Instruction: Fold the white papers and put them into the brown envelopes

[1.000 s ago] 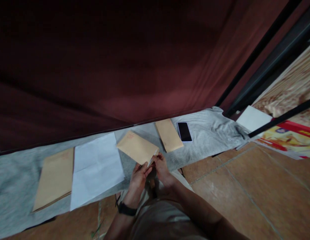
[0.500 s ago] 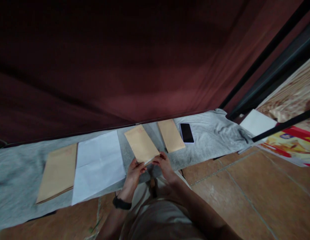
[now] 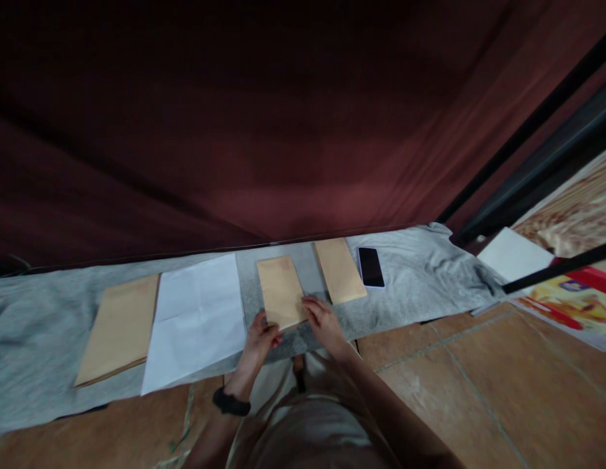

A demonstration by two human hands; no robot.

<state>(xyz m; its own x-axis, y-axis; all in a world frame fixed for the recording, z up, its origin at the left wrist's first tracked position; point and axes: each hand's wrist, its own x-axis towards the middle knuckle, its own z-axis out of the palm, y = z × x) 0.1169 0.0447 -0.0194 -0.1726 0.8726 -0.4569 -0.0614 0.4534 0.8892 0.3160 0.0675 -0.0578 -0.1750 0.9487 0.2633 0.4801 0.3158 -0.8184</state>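
Observation:
A brown envelope (image 3: 280, 290) lies flat on the grey cloth (image 3: 420, 277) in front of me. My left hand (image 3: 260, 339) grips its near left corner and my right hand (image 3: 321, 316) rests on its near right corner. A second brown envelope (image 3: 339, 270) lies just to the right of it. A white sheet of paper (image 3: 198, 316) lies to the left, and a larger brown envelope (image 3: 121, 327) beyond that. A black watch (image 3: 230, 402) sits on my left wrist.
A black phone (image 3: 370, 266) lies on the cloth right of the second envelope. A dark red curtain (image 3: 263, 124) hangs behind the cloth. Tiled floor (image 3: 483, 384) spreads to the right. A white sheet (image 3: 514, 255) and printed packaging (image 3: 571, 299) lie at far right under black bars.
The envelope, held tilted above the cloth a second ago, has been turned lengthwise and laid flat. Both hands stayed at its near end.

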